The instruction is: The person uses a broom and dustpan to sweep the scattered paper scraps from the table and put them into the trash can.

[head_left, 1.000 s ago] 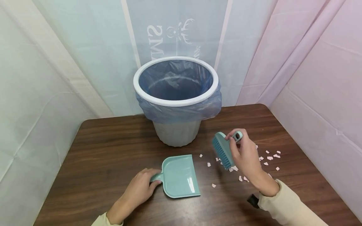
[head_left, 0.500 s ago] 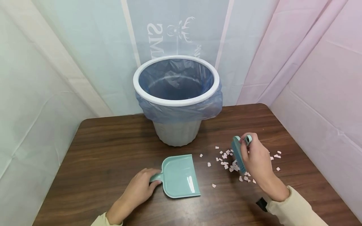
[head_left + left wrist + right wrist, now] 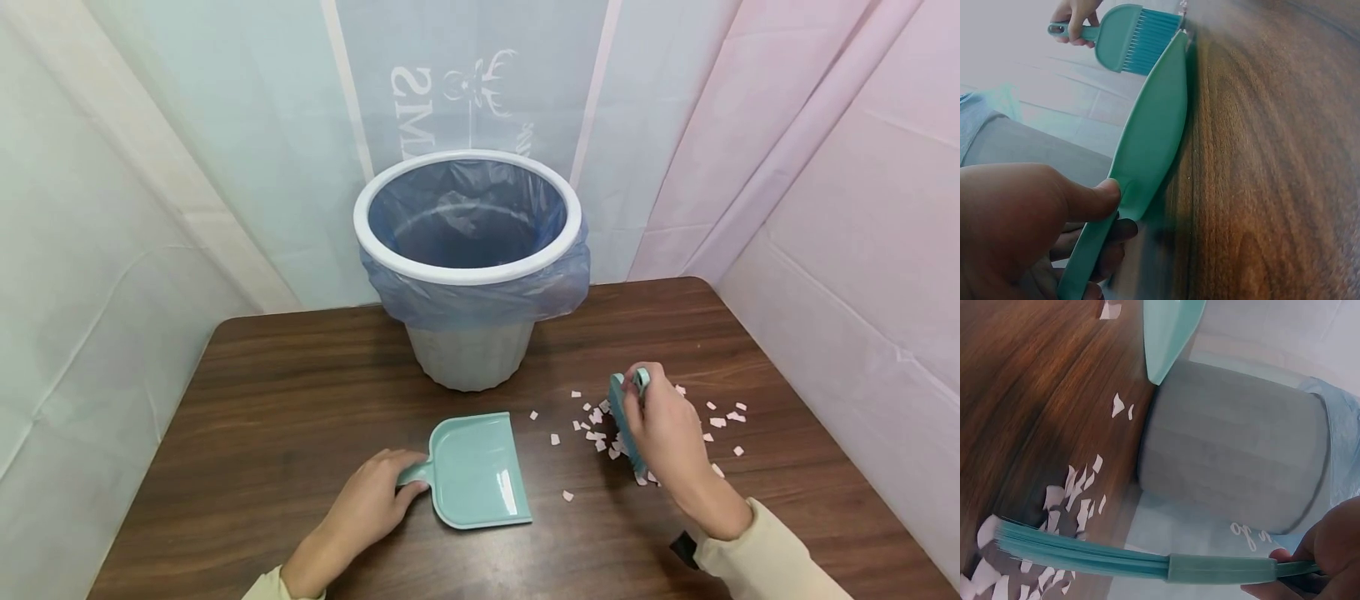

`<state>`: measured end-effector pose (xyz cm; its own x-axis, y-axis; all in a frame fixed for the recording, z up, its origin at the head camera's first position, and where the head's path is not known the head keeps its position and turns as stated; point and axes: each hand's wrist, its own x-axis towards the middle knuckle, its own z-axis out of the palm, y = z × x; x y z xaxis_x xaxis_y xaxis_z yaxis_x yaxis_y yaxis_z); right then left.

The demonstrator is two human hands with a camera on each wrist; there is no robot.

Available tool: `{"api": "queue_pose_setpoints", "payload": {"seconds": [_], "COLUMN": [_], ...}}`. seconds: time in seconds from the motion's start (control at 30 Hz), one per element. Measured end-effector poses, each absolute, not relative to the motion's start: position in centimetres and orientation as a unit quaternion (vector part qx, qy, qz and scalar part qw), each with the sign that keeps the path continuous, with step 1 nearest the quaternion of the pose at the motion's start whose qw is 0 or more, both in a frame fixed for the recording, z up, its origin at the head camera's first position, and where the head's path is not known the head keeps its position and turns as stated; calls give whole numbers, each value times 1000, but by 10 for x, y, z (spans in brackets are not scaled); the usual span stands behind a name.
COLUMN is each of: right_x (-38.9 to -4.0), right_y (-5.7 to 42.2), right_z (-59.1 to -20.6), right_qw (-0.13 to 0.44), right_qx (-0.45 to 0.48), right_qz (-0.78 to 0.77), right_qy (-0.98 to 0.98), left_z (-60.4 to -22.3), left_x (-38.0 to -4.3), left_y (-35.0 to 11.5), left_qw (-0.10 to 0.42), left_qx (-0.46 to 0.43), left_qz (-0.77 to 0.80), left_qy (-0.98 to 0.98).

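Observation:
My left hand grips the short handle of a light teal dustpan, thumb on top and fingers beneath, as the left wrist view shows. The pan lies on the table with its straight lip facing right. In my right hand is a small teal brush, held by its handle with the bristles pointing down among white paper scraps. Scraps lie on both sides of the brush, and a few sit closer to the pan's lip. Part of the brush is hidden behind my right hand in the head view.
Behind the dustpan stands a waste bin with a white rim and a blue bag liner. The brown wooden table meets pale cloth walls at the back and sides. A black object shows by my right sleeve.
My right hand and the brush moved right from the scraps' left side, then slightly back left, the brush turning more edge-on. My left hand and the dustpan stay put.

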<state>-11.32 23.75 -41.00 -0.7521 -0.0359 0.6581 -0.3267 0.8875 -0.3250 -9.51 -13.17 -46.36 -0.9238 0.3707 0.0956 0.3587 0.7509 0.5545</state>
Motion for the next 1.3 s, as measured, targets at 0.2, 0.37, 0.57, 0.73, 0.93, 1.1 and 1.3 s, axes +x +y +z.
{"api": "queue_pose_setpoints", "payload": {"seconds": [0.2,0.37,0.57,0.73,0.93,1.1,1.3], "right_x": [-114,-116,-114,-113,-114,-118,-133], "right_y": [230,221,208,197,187,190,206], "right_z": [-411,-410,-410,-411,-409,-399,-386], "right_qw": [328,321,319,324,334,337,316], "right_qx": [103,113,120,130,144,146,204], "right_qz": [222,239,252,266,283,319,364], "right_qy": [-913,-910,-906,-898,-888,-873,-852], "left_z": [-463,-463,-462,-462,-463,-463,-463], "left_x": [-95,-95,-96,-96,-97,-97,-98], "left_y": [-131,-132,-132,-131,-131,-132,-132], "left_qw": [14,20,21,21,19,21,22], "left_qx": [193,192,192,191,193,191,193], "left_qz": [294,293,292,294,292,292,295], "left_qy": [936,937,937,936,937,937,936]}}
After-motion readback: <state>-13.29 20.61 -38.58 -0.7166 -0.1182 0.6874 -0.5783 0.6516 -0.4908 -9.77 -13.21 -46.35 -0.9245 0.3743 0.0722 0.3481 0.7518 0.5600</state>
